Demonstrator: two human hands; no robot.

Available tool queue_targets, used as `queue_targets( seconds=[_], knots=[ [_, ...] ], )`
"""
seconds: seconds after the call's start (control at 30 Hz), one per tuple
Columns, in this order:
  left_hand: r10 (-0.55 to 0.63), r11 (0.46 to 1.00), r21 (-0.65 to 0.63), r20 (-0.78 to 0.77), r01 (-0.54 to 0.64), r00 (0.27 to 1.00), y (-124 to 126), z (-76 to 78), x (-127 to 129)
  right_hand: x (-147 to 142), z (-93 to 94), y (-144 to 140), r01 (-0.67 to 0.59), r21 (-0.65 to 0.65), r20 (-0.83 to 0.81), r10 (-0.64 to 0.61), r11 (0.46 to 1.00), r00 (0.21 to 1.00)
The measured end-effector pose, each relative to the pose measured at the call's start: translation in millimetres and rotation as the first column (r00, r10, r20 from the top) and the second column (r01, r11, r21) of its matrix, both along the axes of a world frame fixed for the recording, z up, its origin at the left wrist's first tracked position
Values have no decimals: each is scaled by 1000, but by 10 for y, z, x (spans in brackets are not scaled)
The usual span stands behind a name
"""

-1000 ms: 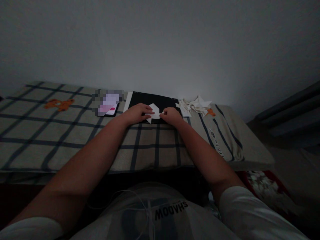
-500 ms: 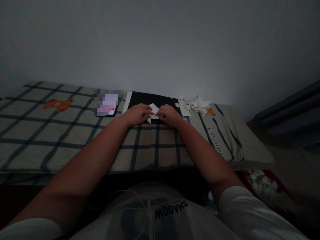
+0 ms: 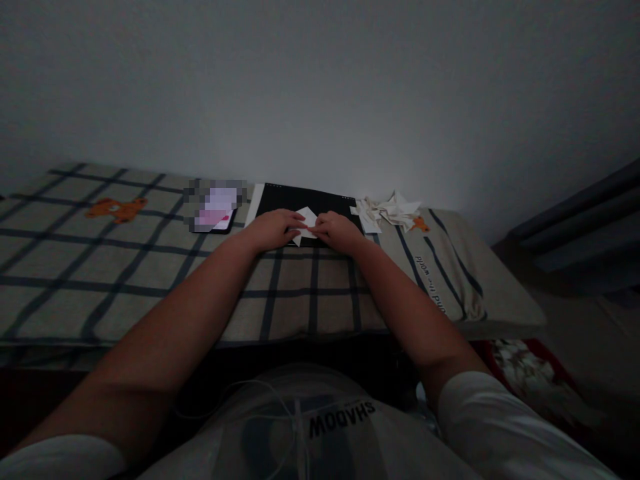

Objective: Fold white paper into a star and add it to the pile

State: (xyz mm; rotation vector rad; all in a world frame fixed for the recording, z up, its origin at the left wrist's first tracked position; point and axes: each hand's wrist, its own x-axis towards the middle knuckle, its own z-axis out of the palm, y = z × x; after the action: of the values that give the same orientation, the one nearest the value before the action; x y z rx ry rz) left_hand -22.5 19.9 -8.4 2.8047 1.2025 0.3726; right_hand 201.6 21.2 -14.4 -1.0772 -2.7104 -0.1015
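Note:
A small piece of folded white paper (image 3: 308, 217) with pointed corners lies on a black board or folder (image 3: 310, 197). My left hand (image 3: 276, 229) holds its left side, fingers on top and thumb nearer to me. From the other side, my right hand (image 3: 339, 231) grips the right edge, thumb and fingertips close together. Both sets of fingertips nearly meet over the middle, so part of the folds is hidden.
Left of the board lies a phone (image 3: 215, 212) with a lit, partly blurred screen. Crumpled and folded white papers (image 3: 393, 210) are heaped to the right. A checked cloth (image 3: 150, 267) covers the table, against a grey wall (image 3: 310, 93).
My right fingertips have shifted slightly left over the paper and drawn closer together. My left hand stays almost where it was.

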Motion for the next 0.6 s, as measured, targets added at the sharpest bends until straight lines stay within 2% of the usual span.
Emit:
queue_targets(
  seconds=[0.2, 0.6],
  knots=[
    [3, 1000, 0, 8, -3, 1000, 25, -29, -15, 44, 120, -55, -70, 13, 20, 70, 997, 997],
    [22, 998, -53, -37, -24, 999, -4, 10, 3, 78, 197, -63, -153, -129, -103, 140, 980, 985]
  ],
)
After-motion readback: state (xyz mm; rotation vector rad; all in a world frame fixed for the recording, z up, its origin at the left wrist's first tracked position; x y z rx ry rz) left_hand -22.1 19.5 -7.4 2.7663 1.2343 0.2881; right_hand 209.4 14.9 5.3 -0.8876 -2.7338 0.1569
